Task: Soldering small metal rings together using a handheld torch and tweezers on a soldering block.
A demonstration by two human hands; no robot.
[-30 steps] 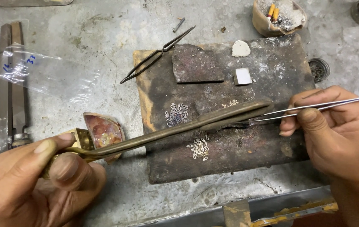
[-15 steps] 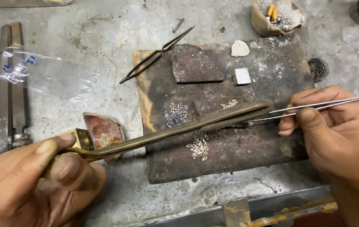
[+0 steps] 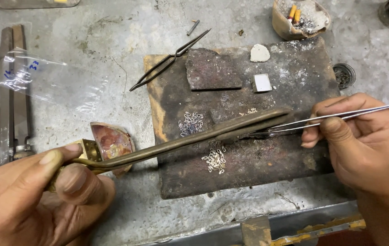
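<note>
Head view: left hand (image 3: 35,200) clasps a brass blowpipe (image 3: 180,141) pointing right and slightly up, right hand (image 3: 367,146) pinching tweezers (image 3: 322,119).

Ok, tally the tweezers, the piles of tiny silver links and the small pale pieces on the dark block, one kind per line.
Tweezers: 2, silver tweezers in the right hand, dark tweezers lying loose
Link piles: 2, upper pile, lower pile
Pale pieces: 2, white lump, square plate
Total: 6

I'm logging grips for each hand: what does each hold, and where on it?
Left hand grips the brass blowpipe at its near end; right hand pinches the steel tweezers around mid-length.
</note>
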